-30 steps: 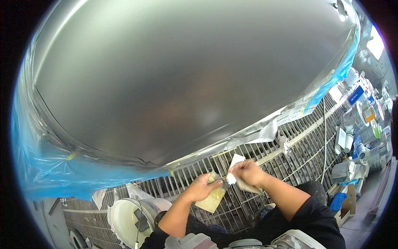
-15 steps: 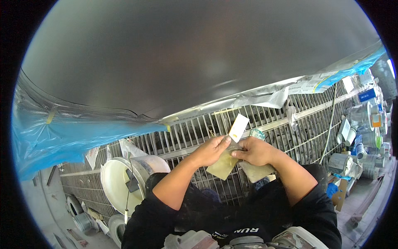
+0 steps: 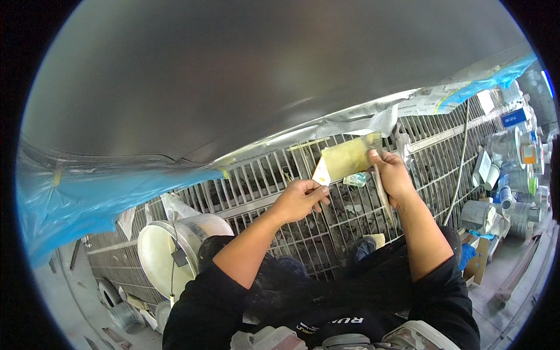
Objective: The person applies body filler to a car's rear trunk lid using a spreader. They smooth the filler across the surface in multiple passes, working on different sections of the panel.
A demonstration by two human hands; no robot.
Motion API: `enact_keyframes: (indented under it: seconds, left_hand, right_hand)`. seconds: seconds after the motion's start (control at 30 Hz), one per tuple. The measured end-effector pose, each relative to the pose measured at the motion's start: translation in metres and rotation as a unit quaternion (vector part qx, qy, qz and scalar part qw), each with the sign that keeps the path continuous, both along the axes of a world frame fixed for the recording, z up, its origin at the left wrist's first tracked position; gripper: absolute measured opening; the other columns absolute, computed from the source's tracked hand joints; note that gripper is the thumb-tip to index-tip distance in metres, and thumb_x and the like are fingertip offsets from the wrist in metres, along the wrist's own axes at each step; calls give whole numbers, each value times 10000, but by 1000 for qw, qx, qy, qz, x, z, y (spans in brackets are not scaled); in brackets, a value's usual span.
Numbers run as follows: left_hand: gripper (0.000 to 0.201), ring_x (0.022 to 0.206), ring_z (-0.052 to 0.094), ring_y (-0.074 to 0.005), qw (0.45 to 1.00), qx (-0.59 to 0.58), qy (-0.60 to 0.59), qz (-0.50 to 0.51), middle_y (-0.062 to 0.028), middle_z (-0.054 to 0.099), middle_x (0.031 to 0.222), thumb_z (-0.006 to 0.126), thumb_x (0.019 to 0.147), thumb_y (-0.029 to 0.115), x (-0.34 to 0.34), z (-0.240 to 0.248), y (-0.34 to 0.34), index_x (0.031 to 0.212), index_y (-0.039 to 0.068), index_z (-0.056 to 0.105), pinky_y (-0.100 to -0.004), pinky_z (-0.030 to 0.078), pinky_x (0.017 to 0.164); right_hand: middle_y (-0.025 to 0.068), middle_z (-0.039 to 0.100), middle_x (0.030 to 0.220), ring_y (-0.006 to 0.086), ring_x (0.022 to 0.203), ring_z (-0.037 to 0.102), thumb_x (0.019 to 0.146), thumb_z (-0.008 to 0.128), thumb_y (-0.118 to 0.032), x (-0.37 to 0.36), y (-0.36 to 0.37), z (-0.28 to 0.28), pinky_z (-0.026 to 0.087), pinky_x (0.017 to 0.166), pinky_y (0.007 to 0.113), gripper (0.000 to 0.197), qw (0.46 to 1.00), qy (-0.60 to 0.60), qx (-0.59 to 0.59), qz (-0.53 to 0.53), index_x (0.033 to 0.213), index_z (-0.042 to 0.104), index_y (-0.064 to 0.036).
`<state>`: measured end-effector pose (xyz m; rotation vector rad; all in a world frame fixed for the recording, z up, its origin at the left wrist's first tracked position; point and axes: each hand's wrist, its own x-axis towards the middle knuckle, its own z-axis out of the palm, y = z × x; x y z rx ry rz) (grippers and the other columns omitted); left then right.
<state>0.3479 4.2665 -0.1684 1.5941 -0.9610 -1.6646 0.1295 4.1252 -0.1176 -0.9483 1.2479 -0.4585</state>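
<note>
Yellowish sheet is stretching between both hands above the floor grating, below the grey panel: the left hand is pinching its white lower-left corner, while the right hand is gripping its right edge, fingers closed on it

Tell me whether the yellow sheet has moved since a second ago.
Yes. The yellow sheet has risen from below both hands toward the masked edge of the grey panel.
</note>
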Motion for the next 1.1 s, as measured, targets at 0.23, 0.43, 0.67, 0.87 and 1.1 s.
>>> enact_keyframes:
  seconds: [0.23, 0.43, 0.67, 0.87, 1.1]
  left_hand:
    - [491, 1150, 697, -339, 926, 38, -360, -110, -197, 716, 1247, 661, 1005, 320, -2, -112, -10, 1447, 117, 594, -417, 542, 976]
    - [1069, 1424, 490, -375, 810, 102, -498, -292, -154, 343, 1641, 822, 867, 411, -40, -178, -8, 1687, 285, 148, -494, 500, 1080]
    - [705, 1193, 593, -366, 841, 37, -518, -151, -132, 496, 1327, 766, 889, 359, -57, -224, -7, 1518, 231, 473, -485, 552, 945]
    - [516, 1180, 572, -373, 851, -91, -507, -101, -174, 603, 1237, 756, 856, 269, -30, -148, -17, 1299, 73, 579, -498, 467, 1037]
    - [477, 1172, 667, -279, 962, -123, -245, 9, -134, 673, 1210, 828, 854, 130, 6, 9, 0, 1285, 42, 644, -416, 538, 1024]
  right_hand:
    - [292, 697, 870, 473, 860, 683, 1036, 616, -289, -23, -4, -4, 537, 777, 474, 356, 889, 270, -339, 149, 1003, 683, 59]
    - [325, 708, 973, 499, 992, 683, 1009, 626, -321, -39, -19, 8, 546, 890, 521, 407, 909, 270, -284, 141, 1130, 712, 59]
    - [319, 714, 956, 495, 977, 692, 1008, 629, -340, -40, -18, 17, 550, 887, 527, 395, 906, 292, -271, 142, 1121, 721, 27]
    - [323, 717, 997, 491, 1011, 689, 1020, 622, -332, -29, -27, 19, 549, 906, 510, 412, 917, 253, -269, 148, 1187, 717, 32]
    - [194, 755, 908, 272, 848, 715, 1054, 605, -288, -3, -27, 17, 539, 833, 397, 346, 964, 37, -235, 121, 1145, 719, 26]
